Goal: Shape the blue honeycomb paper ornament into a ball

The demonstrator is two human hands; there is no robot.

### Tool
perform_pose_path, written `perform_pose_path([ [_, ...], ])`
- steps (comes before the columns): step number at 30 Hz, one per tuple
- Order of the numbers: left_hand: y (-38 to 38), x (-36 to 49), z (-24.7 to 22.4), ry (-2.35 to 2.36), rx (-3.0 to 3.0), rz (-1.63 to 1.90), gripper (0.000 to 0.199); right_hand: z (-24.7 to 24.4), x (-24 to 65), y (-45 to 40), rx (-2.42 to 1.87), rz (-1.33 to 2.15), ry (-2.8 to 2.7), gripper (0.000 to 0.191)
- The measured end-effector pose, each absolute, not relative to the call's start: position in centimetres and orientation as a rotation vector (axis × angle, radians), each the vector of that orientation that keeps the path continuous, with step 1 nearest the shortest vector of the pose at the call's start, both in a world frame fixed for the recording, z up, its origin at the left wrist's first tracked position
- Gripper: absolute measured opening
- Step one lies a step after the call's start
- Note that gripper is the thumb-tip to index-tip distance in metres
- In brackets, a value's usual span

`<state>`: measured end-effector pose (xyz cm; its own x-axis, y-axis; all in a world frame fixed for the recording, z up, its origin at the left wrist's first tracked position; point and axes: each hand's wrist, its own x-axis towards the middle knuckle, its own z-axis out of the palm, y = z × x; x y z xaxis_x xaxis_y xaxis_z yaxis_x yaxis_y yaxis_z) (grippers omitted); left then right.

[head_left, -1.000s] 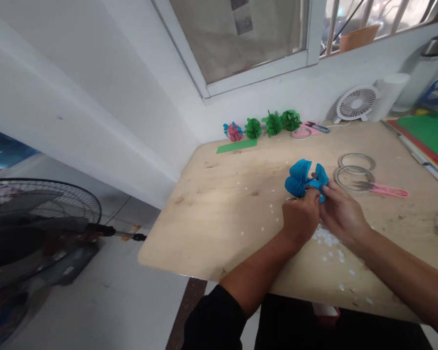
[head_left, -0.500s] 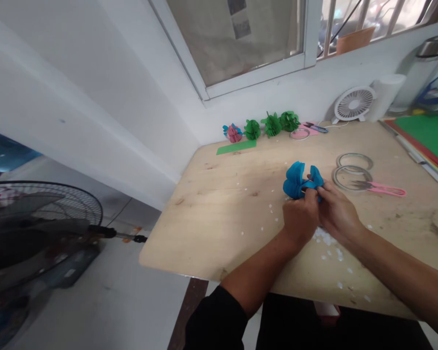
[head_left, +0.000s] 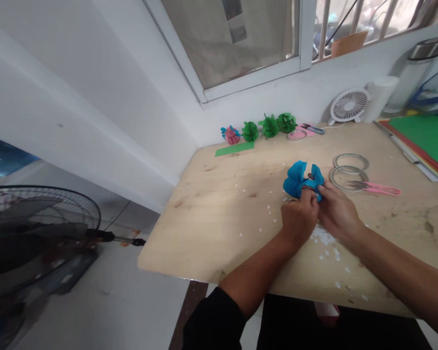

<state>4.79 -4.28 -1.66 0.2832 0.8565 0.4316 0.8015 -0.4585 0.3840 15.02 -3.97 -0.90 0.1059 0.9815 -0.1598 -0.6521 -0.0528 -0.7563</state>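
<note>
A blue folded-paper flower (head_left: 295,181) with rounded petals is held above the table by both hands. My left hand (head_left: 300,213) is closed, its fingers pinching the near side of the paper. From the right, my right hand (head_left: 336,206) grips the flower's right edge between thumb and fingers. The fingertips partly hide the gap in the middle of the flower, where something thin and pale shows that I cannot make out. Small white paper scraps (head_left: 323,236) lie on the table under and beside my hands.
Right of my hands lie rolls of tape (head_left: 350,178) and pink-handled thread snips (head_left: 381,189). Along the wall sit green paper balls (head_left: 270,126), a pink-and-blue one (head_left: 231,135), a green strip (head_left: 234,149) and a small white fan (head_left: 349,105). Coloured sheets (head_left: 423,141) are stacked at right.
The view has shifted slightly. Both hands stay on the blue paper flower, which has turned a little; the petals on its right stand slightly differently.
</note>
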Motion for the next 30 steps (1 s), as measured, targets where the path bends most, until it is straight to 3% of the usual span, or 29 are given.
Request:
perform_pose_path([
  [12,-4.4,4.98,-0.99,1.569,2.336,0.736,0.025,-1.07,15.1,-3.88,-0.799,1.461,-0.55,0.023],
  [22,-4.02,5.05,-0.96,1.56,2.174,0.747,0.022,-1.62,14.99,-4.06,-0.81,1.448,-0.589,0.008],
  [30,-4.35,4.54,-1.23,1.426,2.161,0.88,0.019,-0.99,15.45,-3.71,-0.796,1.434,-0.585,0.019],
])
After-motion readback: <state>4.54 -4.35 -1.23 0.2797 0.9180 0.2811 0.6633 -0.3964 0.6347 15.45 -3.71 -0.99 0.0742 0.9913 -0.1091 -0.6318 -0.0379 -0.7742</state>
